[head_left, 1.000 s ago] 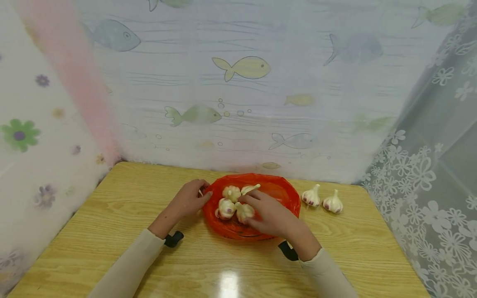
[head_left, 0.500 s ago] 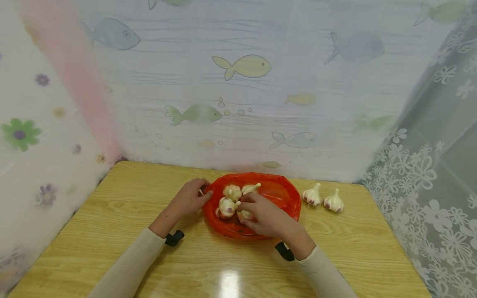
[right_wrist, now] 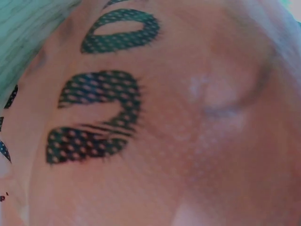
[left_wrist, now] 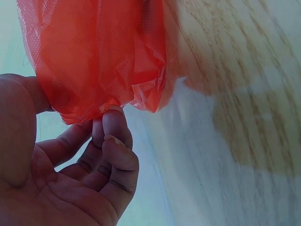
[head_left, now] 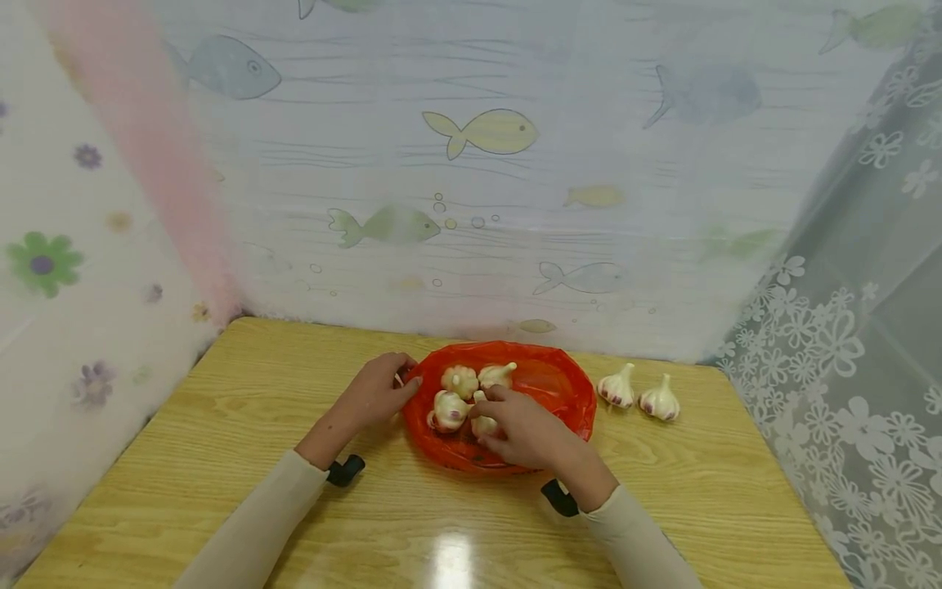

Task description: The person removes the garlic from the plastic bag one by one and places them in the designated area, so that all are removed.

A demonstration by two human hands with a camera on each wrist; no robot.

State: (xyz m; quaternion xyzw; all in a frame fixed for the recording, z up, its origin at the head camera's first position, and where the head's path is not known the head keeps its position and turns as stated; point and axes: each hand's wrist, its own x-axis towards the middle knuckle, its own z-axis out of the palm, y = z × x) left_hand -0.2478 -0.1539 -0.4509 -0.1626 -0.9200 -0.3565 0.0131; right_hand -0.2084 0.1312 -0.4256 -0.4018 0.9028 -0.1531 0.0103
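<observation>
In the head view a red plastic bag (head_left: pixel 552 380) stands wide open on the wooden table, with garlic bulbs inside. My left hand (head_left: pixel 375 393) holds its left rim; in the left wrist view the thumb and fingertips (left_wrist: pixel 115 125) are at the red plastic. My right hand (head_left: pixel 528 427) reaches into the bag and grips a garlic bulb (head_left: pixel 482 426), partly hidden by its fingers. Close by lie a garlic bulb at the front left (head_left: pixel 447 411), another behind it (head_left: pixel 459 382) and one with a long neck (head_left: pixel 497 375). Bag plastic with dark printing (right_wrist: pixel 101 94) fills the right wrist view.
Two more garlic bulbs, one nearer the bag (head_left: pixel 616 387) and one farther right (head_left: pixel 660 399), sit on the table (head_left: pixel 353 523) right of the bag. A fish-patterned curtain (head_left: pixel 478 270) hangs behind the table's back edge.
My right hand has shifted slightly, and the neck of the bulb at its fingers now points more upward. The left hand has stayed at the bag's rim.
</observation>
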